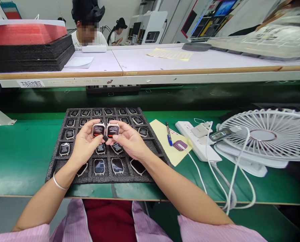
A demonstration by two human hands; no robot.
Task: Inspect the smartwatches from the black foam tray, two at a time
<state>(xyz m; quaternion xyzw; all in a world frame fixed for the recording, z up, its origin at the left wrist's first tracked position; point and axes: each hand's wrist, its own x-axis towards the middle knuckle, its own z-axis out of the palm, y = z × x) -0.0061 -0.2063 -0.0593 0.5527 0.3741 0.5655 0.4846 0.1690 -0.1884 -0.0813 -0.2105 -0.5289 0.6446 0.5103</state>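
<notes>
My left hand (85, 143) is closed on a smartwatch body (99, 130) with a pale frame and a lit screen showing text and a red bar. A matching smartwatch body (113, 131) is gripped by my right hand (128, 139), its screen lit the same way. Both thumbs press near the lower edges of the screens, and the two watches are side by side. Beneath my hands lies a dark grey foam tray (56, 151) with several more strapless watch bodies in its compartments. Some of those screens show text; the nearest row looks dark. My hands and forearms hide part of the tray.
Right of the tray are a yellow sheet (160, 134), a blue pen (169, 136), a purple charging pad (179, 145), a white power strip (197, 141) with cables, and a white fan (263, 134). Behind rises a shelf (137, 69) bearing foam blocks (29, 50). People sit beyond it.
</notes>
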